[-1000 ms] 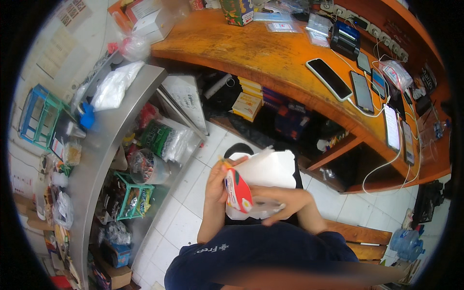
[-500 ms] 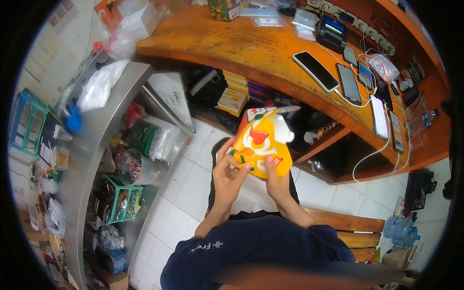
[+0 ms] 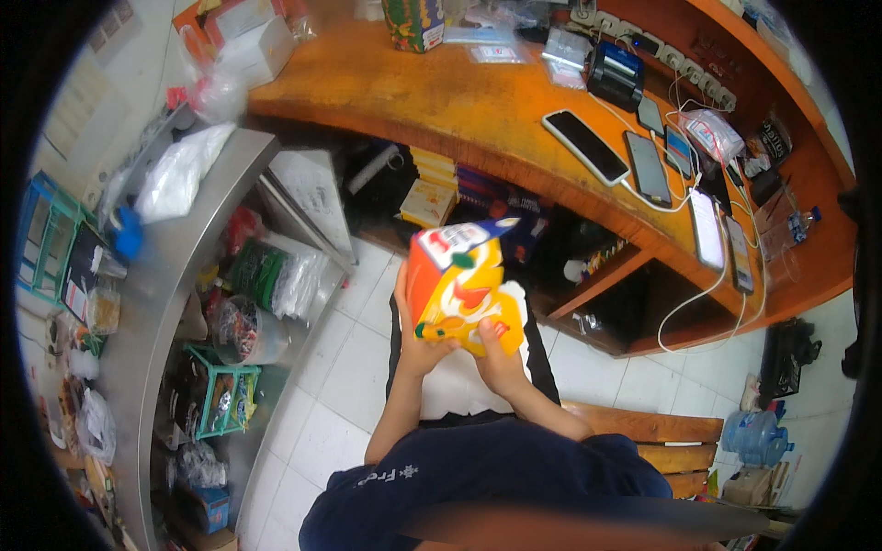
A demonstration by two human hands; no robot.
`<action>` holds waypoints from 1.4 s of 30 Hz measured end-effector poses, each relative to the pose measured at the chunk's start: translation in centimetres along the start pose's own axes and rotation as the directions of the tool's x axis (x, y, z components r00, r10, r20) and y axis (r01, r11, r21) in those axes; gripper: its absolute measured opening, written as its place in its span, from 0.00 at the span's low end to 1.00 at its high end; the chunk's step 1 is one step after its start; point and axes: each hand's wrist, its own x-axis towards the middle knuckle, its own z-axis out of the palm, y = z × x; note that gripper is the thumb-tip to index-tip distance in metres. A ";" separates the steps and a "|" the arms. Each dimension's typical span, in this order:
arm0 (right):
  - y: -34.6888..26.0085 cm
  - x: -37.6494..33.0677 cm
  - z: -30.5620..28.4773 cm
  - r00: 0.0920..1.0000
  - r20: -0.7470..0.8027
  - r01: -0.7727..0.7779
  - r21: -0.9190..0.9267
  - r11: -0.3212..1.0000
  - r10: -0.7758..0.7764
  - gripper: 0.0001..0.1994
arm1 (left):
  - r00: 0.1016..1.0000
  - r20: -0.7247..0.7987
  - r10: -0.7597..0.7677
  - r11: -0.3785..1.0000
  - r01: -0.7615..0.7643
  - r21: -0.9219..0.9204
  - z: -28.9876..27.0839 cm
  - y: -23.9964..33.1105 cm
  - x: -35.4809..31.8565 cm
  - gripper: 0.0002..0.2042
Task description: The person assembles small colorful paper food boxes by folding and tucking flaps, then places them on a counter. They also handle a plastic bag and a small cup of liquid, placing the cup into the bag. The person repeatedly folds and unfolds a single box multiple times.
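Observation:
An orange and yellow carton (image 3: 459,285) with fruit pictures is held up in front of me with both hands. My left hand (image 3: 413,344) grips its left and lower edge. My right hand (image 3: 496,360) holds its bottom right corner, thumb on the front face. A white bag or cloth (image 3: 455,386) lies on my lap below the carton. I am seated on a wooden bench (image 3: 643,427).
A curved orange wooden counter (image 3: 441,101) ahead carries several phones (image 3: 585,147) on white cables and a black device (image 3: 616,73). Shelves below it hold boxes. A steel counter (image 3: 175,266) on the left holds bags and baskets. White tiled floor (image 3: 322,367) lies between.
A second ago I held a red and white pack close to my lap. Half a second ago the orange carton was in both hands; now it is raised and turned.

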 end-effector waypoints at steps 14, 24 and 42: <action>-3.8 -0.2 -2.6 0.949 -0.094 -0.304 -0.511 0.804 0.300 0.18 | 0.966 -0.243 0.089 0.826 0.065 0.560 0.4 0.3 -3.2 0.07; -3.4 -0.4 -4.8 0.949 0.120 -0.216 -0.429 0.877 0.293 0.16 | 0.872 0.448 0.197 0.629 -0.463 0.625 -2.4 3.3 -0.7 0.16; -3.3 1.1 -3.2 0.933 0.144 -0.218 -0.503 0.836 0.330 0.17 | 0.795 -0.149 -0.588 0.773 0.498 -0.393 0.1 -0.6 -4.7 0.31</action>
